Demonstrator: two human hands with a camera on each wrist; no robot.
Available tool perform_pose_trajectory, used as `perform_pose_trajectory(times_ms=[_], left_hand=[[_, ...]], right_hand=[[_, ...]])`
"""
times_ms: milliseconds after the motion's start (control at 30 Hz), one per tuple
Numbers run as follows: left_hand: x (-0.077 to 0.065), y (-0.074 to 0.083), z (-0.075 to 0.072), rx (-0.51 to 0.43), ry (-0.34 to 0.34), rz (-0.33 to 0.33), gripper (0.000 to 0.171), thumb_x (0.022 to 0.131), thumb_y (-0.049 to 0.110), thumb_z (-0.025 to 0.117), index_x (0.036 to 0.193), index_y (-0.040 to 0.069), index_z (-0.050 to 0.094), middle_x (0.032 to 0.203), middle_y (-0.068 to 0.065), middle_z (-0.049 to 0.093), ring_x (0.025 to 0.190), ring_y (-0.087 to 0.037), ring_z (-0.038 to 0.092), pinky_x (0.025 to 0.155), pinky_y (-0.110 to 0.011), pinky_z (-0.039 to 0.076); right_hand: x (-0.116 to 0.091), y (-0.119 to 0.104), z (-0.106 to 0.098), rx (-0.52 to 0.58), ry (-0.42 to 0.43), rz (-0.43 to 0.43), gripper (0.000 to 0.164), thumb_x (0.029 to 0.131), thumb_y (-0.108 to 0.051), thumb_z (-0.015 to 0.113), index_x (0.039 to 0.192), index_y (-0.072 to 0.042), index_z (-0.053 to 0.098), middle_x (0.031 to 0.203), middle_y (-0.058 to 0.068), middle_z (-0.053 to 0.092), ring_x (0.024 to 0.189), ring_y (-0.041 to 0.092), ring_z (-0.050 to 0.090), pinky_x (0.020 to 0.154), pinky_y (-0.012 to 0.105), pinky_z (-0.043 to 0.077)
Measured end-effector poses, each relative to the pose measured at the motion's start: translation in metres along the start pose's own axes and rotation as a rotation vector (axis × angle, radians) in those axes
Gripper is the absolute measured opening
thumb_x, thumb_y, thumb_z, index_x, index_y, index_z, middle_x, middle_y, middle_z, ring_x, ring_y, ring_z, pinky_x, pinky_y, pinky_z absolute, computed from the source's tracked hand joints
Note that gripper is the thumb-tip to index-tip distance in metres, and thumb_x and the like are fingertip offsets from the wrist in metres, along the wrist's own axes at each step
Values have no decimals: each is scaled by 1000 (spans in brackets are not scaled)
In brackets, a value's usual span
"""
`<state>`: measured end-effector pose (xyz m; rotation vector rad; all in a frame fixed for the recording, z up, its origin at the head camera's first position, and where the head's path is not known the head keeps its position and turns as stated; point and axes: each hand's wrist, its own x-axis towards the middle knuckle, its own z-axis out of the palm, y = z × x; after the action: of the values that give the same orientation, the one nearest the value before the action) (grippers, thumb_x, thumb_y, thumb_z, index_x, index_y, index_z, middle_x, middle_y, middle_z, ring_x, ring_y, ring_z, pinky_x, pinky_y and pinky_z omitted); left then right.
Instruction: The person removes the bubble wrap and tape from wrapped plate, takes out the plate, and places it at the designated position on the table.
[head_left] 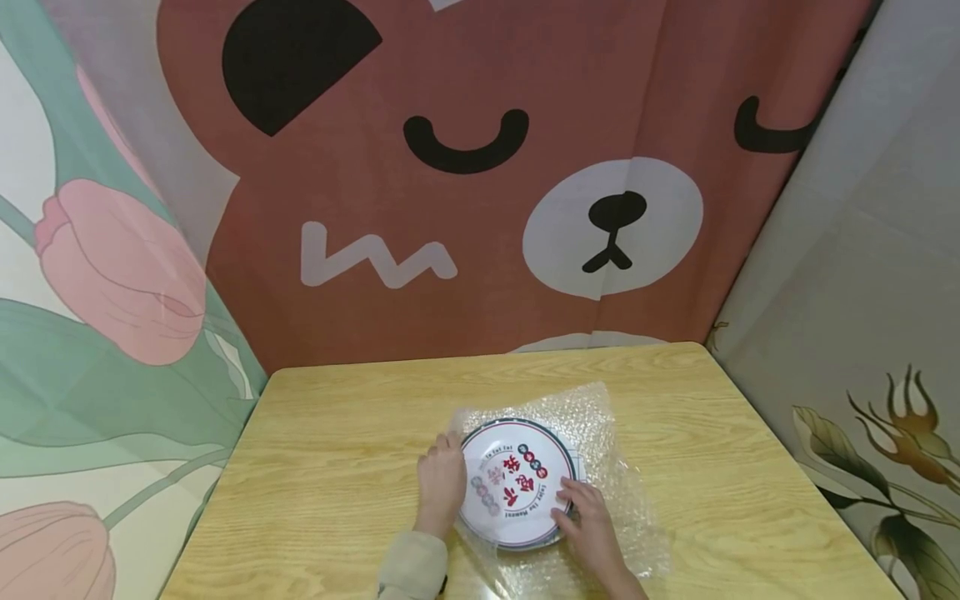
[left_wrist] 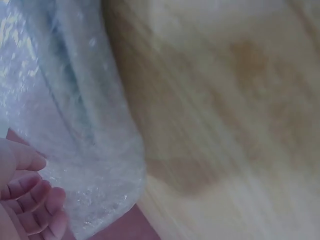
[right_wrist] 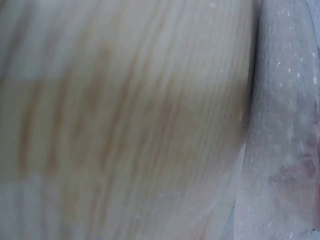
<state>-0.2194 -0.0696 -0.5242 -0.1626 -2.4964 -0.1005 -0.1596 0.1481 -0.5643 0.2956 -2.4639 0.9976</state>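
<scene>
The left hand (head_left: 441, 479) bends its fingers at bubble wrap (head_left: 591, 417) beside the plate (head_left: 553, 479); I cannot tell whether it grips. The right hand (head_left: 591, 523), fingers apart, touches the plate.

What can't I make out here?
Head: left-side printing on the round white plate, hazed by clear plastic bubble wrap.
Head: whether the left grip pinches anything; its back hides the palm.
Head: right forearm, cut by bottom edge.
Right wrist: grain of the yellowish wooden table, blurred.
</scene>
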Motion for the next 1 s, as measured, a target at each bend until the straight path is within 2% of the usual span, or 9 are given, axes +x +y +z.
perform_pose_trajectory(times_ms=[133, 267, 333, 500, 1000], left_hand=[[-6, 0, 1, -10, -27, -16, 12, 75, 9, 61, 81, -1, 58, 67, -10, 52, 54, -22, 51, 44, -32, 41], [-12, 0, 1, -10, -113, -59, 16, 74, 12, 61, 83, -1, 62, 75, -12, 55, 65, -25, 53, 54, -36, 45], [-15, 0, 2, -2, -142, -80, 14, 74, 13, 61, 78, -1, 61, 76, -12, 55, 68, -25, 52, 56, -38, 44], [-21, -1, 5, 10, -150, -114, 12, 74, 12, 58, 70, 1, 57, 71, -11, 52, 69, -26, 49, 57, -38, 40], [-28, -8, 14, 29, -195, -177, 19, 76, 18, 58, 74, 0, 56, 73, -13, 47, 72, -28, 47, 58, -39, 41]], right_hand=[[0, 2, 1, -2, 18, -18, 25, 61, -1, 75, 83, -3, 63, 102, 13, 62, 96, 31, 51, 84, 43, 38], [0, 1, 1, 0, 23, -28, 25, 60, 0, 75, 82, -3, 63, 102, 13, 62, 96, 31, 51, 84, 42, 38], [0, 1, 1, 0, 21, -29, 24, 61, 0, 75, 82, -3, 63, 102, 13, 61, 96, 31, 51, 84, 42, 38], [0, -1, -1, 4, 7, -12, 23, 62, 0, 74, 82, -3, 63, 103, 13, 61, 97, 31, 50, 84, 42, 38], [-1, -2, -1, 20, -28, 45, 21, 65, -2, 73, 83, -4, 63, 106, 13, 60, 101, 31, 49, 88, 44, 37]])
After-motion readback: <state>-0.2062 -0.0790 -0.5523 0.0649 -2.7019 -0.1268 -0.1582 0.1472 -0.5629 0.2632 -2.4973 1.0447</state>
